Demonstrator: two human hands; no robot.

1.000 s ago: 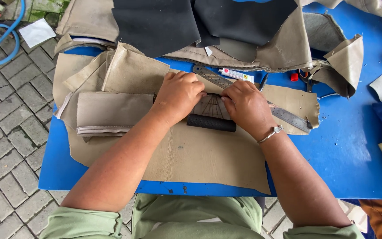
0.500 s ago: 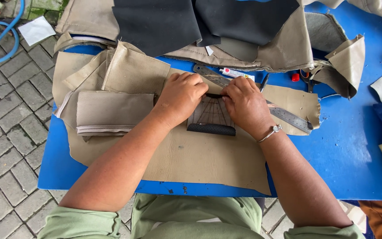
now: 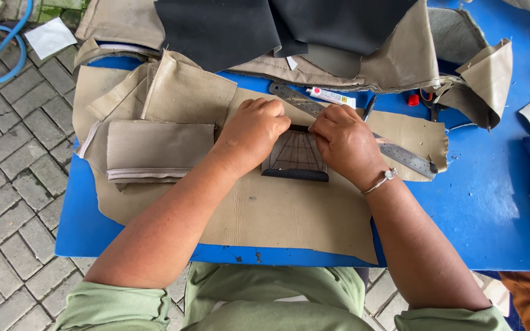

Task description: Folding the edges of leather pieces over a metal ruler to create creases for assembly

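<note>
1. Your left hand [image 3: 251,132] and right hand [image 3: 345,142] sit side by side on a small dark leather piece [image 3: 295,158] near the middle of the blue tabletop [image 3: 486,202]. Both hands are curled, fingertips pinched onto its far edge, which looks like a way of keeping it flat and stopping it from slipping.
2. The dark piece lies on a large tan sheet [image 3: 277,214] that reaches to the near edge of the tabletop, so the sheet serves as its backing. Its rolled near edge faces you.
3. A steel ruler [image 3: 400,156] runs diagonally just beyond your right hand, partly under it.
4. A small glue tube [image 3: 331,97] lies just past the ruler, towards the far edge.
5. A folded tan panel [image 3: 154,147] rests just beside your left hand, towards the left edge, apart from the dark piece.
6. Black sheets [image 3: 228,27] are piled along the far edge.
</note>
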